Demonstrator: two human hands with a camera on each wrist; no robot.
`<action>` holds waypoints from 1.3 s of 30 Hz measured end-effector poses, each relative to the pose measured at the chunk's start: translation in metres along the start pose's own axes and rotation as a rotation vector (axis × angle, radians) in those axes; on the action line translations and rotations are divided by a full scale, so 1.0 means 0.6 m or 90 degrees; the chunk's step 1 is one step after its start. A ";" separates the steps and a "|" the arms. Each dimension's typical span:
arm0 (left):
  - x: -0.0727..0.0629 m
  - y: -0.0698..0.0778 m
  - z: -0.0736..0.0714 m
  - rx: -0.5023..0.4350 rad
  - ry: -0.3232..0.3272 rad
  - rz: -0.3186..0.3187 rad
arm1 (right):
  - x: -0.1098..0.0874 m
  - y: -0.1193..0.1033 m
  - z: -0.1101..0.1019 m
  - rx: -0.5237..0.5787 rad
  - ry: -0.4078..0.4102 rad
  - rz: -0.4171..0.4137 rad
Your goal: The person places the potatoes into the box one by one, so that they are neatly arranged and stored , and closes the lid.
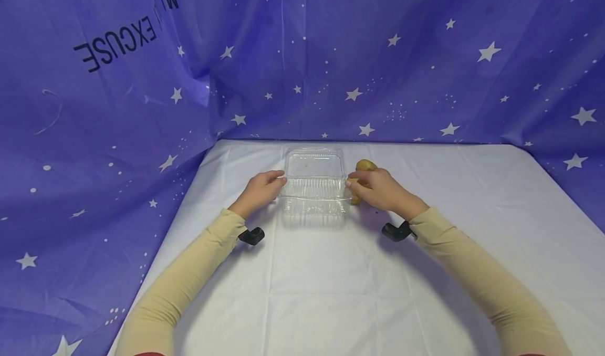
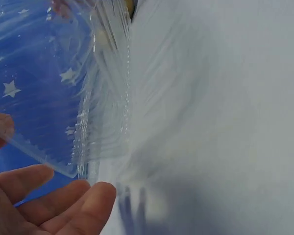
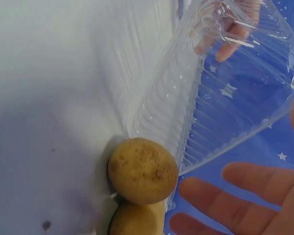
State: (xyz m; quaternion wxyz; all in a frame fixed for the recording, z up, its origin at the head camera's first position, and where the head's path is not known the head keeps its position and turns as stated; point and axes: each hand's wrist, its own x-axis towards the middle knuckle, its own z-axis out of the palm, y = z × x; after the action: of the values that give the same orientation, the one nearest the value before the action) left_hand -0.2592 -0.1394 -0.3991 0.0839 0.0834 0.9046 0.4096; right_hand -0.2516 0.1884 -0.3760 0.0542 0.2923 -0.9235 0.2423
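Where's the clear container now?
In the head view, the container sits on the white tablecloth between the left hand and right hand, potatoes at its right.

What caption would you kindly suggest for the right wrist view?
Two potatoes beside a clear plastic container, with the right hand close by.
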 end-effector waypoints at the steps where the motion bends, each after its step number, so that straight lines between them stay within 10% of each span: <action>1: -0.001 0.000 0.002 -0.013 0.005 -0.004 | -0.001 0.000 0.002 -0.001 0.005 -0.003; 23: -0.014 0.000 0.035 -0.175 0.059 -0.051 | -0.013 -0.003 0.020 0.064 -0.032 0.031; 32: -0.022 -0.011 0.052 -0.204 0.098 -0.046 | -0.021 -0.002 0.042 0.025 0.065 -0.094; 39: -0.023 -0.022 0.066 -0.241 0.134 -0.035 | -0.032 -0.001 0.063 -0.009 0.136 -0.082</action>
State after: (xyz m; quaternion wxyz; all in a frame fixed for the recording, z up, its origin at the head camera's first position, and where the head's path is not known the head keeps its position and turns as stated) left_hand -0.2379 -0.1225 -0.4337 0.0145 -0.0017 0.8171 0.5764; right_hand -0.2340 0.1794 -0.4136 0.1693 0.3230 -0.8936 0.2618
